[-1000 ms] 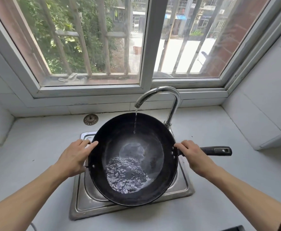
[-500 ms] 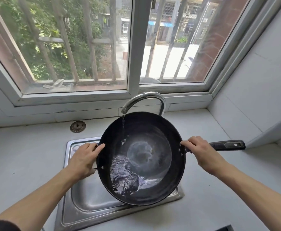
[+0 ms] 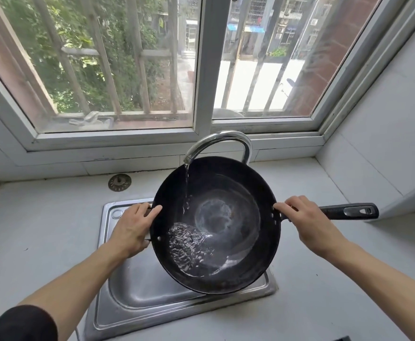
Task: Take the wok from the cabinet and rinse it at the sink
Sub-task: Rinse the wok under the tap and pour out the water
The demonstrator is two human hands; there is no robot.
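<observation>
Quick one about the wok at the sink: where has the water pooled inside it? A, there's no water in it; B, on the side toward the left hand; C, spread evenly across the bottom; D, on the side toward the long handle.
B: the water lies in the wok on the side nearest the left hand, away from the long handle.

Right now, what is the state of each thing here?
Tap: running, thin stream into wok.
Wok: tilted over sink, water pooled at its lower left.
Sink: no plug visible.
Left hand: holds wok's rim.
Right hand: grips handle.
Window: closed.
</observation>
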